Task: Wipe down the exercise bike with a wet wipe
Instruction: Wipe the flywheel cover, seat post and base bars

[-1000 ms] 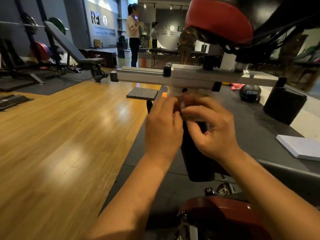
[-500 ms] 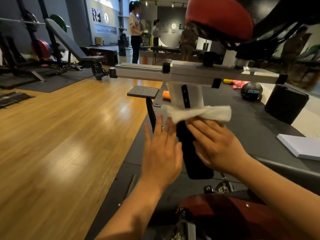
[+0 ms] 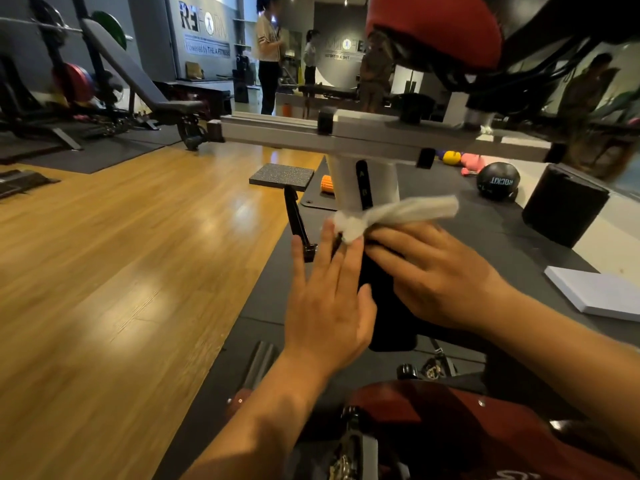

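Two grips are on the seat column of the red-and-black exercise bike (image 3: 467, 420), and only one has hold of anything. My right grip (image 3: 433, 275) curls across the black tubular sleeve (image 3: 384, 313) and pinches the twisted white wet wipe (image 3: 405, 211). The wipe lies against the column just where the silver metal post (image 3: 343, 181) enters the sleeve, with its free tail sticking out to the right. My left grip (image 3: 325, 299) is flat, fingers straight and spread, tips touching the bunched end of the wipe.

The weak point, as I judge it, is the wipe's shape: roped up like this it meets only a thin band of metal, so a pass would leave most of the post dry. I hold it near one end only, so a hard pull may drag it from my fingers, or the bunched end may catch on the black clamp lever (image 3: 298, 223) just to the left. Straight left fingers would not stop that.
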